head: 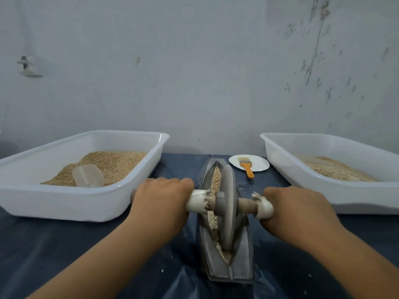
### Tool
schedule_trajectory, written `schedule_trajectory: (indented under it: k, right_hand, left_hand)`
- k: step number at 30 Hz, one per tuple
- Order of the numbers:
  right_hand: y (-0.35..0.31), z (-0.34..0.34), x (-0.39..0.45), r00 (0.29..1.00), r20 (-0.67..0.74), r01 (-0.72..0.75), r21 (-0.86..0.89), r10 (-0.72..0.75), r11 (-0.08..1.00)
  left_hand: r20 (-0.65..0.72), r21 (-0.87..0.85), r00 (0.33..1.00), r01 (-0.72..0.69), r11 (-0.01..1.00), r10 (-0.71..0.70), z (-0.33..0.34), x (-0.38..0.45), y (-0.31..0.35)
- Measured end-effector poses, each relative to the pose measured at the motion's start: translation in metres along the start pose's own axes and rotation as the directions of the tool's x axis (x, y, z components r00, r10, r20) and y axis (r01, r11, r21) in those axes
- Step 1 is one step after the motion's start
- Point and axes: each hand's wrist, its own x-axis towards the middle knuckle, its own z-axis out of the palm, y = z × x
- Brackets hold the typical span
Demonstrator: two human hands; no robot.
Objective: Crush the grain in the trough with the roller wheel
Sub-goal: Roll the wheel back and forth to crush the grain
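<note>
Gripping the wooden axle with white-wrapped ends, your left hand (160,198) and right hand (295,207) curl their fingers round it on either side of the grey stone roller wheel (228,203). That wheel stands upright in the narrow boat-shaped metal trough (226,266) on the dark blue sheet, with tan grain (216,179) lying along the groove beside it.
</note>
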Motion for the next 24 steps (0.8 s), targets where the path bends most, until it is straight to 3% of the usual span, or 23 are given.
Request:
schedule_trajectory:
  k: [3,7,13,16,21,24]
  right_hand:
    - [-0.007,0.000,0.017,0.993,0.103,-0.061,0.052,0.055,0.997]
    - [-0.012,0.002,0.029,0.981,0.180,-0.087,0.115,0.066,0.990]
    - [-0.005,0.005,-0.016,0.996,-0.079,-0.046,0.012,0.047,0.999]
    - [-0.010,-0.001,-0.008,0.991,-0.129,-0.042,-0.059,0.034,0.997]
    - [-0.024,-0.013,0.024,1.000,0.004,-0.014,0.011,0.014,1.000]
    - [-0.022,-0.013,0.011,0.980,-0.189,0.039,-0.116,-0.061,0.992]
  left_hand:
    - [0.047,-0.014,0.988,0.145,0.989,-0.144,0.009,0.019,0.005]
    - [0.153,-0.032,0.971,0.189,0.981,-0.183,0.003,0.037,0.011]
    - [-0.158,0.015,0.987,0.020,1.000,-0.017,-0.003,-0.003,0.011]
    - [-0.050,-0.025,0.995,0.087,0.996,-0.088,0.005,-0.002,0.009]
    - [0.047,-0.155,0.974,0.226,0.962,-0.222,0.021,0.012,0.006]
    - [-0.040,-0.168,0.976,0.203,0.965,-0.212,0.018,-0.010,0.006]
